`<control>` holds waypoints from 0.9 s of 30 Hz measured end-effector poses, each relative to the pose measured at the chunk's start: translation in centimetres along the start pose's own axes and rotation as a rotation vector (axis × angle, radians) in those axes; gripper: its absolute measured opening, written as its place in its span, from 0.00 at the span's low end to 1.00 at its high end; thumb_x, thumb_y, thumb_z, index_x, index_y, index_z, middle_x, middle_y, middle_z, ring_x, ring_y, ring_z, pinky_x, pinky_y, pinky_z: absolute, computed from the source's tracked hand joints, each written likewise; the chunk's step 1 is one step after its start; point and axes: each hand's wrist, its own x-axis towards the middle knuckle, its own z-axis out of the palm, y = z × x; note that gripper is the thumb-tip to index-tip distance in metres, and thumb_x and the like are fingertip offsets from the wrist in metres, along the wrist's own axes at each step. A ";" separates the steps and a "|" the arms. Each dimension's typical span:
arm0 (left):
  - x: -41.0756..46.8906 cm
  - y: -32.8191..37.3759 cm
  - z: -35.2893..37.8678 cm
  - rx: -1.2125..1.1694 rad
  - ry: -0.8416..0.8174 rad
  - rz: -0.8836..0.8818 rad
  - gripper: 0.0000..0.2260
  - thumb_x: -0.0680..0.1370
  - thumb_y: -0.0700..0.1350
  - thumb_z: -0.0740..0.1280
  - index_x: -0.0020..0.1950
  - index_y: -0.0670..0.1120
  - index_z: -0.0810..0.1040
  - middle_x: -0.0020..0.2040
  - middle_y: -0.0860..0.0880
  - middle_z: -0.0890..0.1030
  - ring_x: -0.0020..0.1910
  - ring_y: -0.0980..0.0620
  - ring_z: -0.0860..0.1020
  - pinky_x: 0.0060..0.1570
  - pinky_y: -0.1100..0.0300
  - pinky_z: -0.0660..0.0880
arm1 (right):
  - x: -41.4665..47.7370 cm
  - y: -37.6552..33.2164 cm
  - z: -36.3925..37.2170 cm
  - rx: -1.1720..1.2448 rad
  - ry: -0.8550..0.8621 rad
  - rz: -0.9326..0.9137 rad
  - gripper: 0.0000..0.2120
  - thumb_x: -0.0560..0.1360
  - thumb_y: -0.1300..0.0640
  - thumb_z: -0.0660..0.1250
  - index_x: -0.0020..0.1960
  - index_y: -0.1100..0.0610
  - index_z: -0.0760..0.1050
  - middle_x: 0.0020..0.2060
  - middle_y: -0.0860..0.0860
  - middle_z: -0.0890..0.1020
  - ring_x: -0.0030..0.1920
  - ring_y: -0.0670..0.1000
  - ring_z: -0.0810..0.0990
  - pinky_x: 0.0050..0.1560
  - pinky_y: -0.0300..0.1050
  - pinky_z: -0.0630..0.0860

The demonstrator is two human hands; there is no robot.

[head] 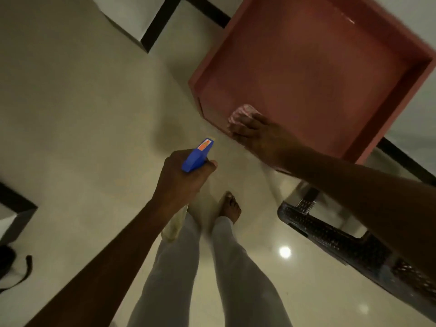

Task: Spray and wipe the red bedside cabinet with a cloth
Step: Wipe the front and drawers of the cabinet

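The red bedside cabinet [313, 67] stands at the upper right, its flat top ringed by a raised rim. My right hand [262, 135] presses a pink-and-white patterned cloth [243, 114] onto the top near its front left corner. My left hand [186, 175] is closed around a spray bottle [198, 155] with a blue trigger head, held over the floor left of the cabinet, nozzle pointing up and away. The pale bottle body hangs below my wrist, mostly hidden.
Glossy cream floor tiles [82, 114] with dark borders fill the view. A dark woven plastic chair or stool [335, 234] stands at the right under my right arm. A black strap [21, 274] lies at the left edge. My legs and bare foot [230, 206] are below.
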 end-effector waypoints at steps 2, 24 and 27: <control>-0.5 -0.7 0.5 -0.016 -0.029 0.053 0.17 0.76 0.47 0.73 0.38 0.35 0.75 0.30 0.35 0.75 0.31 0.34 0.75 0.34 0.45 0.75 | -3.2 0.4 0.7 -0.032 -0.006 -0.043 0.22 0.84 0.57 0.54 0.78 0.57 0.66 0.80 0.56 0.63 0.81 0.62 0.56 0.78 0.64 0.54; -5.1 -8.2 3.7 -0.032 -0.079 0.158 0.19 0.76 0.49 0.73 0.34 0.38 0.73 0.26 0.41 0.72 0.28 0.40 0.74 0.33 0.51 0.75 | -9.8 -5.7 2.0 -0.114 -0.073 0.219 0.35 0.73 0.60 0.71 0.77 0.60 0.66 0.80 0.58 0.62 0.81 0.62 0.55 0.79 0.64 0.55; -4.1 -7.6 4.7 -0.044 -0.053 0.154 0.17 0.76 0.49 0.73 0.38 0.36 0.75 0.30 0.36 0.75 0.31 0.36 0.76 0.38 0.44 0.77 | -3.8 -4.6 1.9 -0.167 0.121 0.209 0.19 0.82 0.62 0.62 0.72 0.62 0.73 0.75 0.58 0.71 0.79 0.63 0.62 0.78 0.64 0.59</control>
